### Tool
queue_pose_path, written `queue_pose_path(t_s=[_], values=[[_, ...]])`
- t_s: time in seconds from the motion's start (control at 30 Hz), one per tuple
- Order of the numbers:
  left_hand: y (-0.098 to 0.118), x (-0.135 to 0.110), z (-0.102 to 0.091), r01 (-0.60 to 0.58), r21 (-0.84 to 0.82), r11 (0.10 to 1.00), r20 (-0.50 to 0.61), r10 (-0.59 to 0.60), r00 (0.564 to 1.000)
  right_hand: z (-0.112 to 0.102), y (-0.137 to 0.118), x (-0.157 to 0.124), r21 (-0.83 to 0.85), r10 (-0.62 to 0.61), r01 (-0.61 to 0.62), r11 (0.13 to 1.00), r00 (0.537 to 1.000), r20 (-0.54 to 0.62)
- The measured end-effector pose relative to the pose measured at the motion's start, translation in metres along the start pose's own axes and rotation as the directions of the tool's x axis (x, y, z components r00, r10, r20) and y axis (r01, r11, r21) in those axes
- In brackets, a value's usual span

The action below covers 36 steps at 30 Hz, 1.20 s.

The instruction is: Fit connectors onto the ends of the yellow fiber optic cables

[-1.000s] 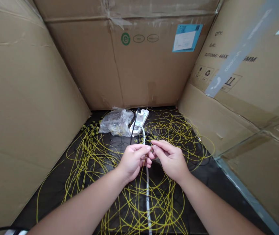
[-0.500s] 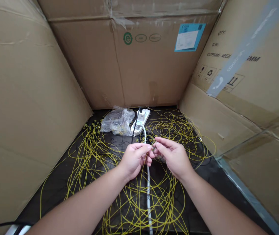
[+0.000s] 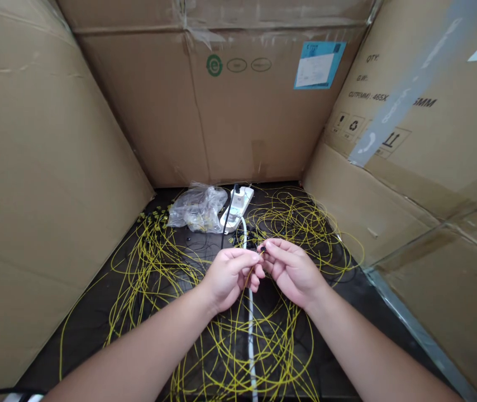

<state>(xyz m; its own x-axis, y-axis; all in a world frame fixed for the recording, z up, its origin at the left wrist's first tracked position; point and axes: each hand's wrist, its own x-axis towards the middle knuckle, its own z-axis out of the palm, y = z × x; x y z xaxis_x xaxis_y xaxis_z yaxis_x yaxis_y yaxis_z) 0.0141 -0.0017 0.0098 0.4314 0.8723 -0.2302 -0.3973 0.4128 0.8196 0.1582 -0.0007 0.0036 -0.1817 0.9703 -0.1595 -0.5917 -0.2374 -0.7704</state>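
We note a change at the fingertips: half a second ago the right hand point(image 3: 295, 273) stood a little looser, its fingertips raised and what they held hard to make out; now its thumb and index finger come together, and a small black part point(image 3: 263, 249) shows between them. We read this as a surer grip on the part, ready for close handling. The left hand point(image 3: 232, 279) looks much as before, thumb and index finger pinched closed on what appears to be one thin yellow wire point(image 3: 247, 277), just beside the black part; whether the two are joined we cannot tell. Both hands hang above the middle of the dark desk point(image 3: 368, 312). Count: two hands; one black part in hold; three loose heaps of yellow wire, being a left heap point(image 3: 138, 268), a far right heap point(image 3: 301, 215) and a near heap point(image 3: 238, 363), their strands too tangled to number. Behind the hands we count one white power strip point(image 3: 232, 222) and, just left of it, one clear plastic bag point(image 3: 199, 209), contents unclear. One white cable point(image 3: 251, 335) runs toward us beneath the hands; one black cord point(image 3: 227, 218) crosses the strip. Three cardboard walls point(image 3: 230, 128) enclose the desk.
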Motion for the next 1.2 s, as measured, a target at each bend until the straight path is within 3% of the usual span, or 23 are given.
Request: queue_pose_path(t_s=[1.2], values=[[0.0012, 0.0007, 0.0020, 0.005, 0.056, 0.998, -0.099, 0.000, 0.995, 0.0018, 0.0009, 0.0002, -0.071, -0.088, 0.087, 0.994, 0.996, -0.010]])
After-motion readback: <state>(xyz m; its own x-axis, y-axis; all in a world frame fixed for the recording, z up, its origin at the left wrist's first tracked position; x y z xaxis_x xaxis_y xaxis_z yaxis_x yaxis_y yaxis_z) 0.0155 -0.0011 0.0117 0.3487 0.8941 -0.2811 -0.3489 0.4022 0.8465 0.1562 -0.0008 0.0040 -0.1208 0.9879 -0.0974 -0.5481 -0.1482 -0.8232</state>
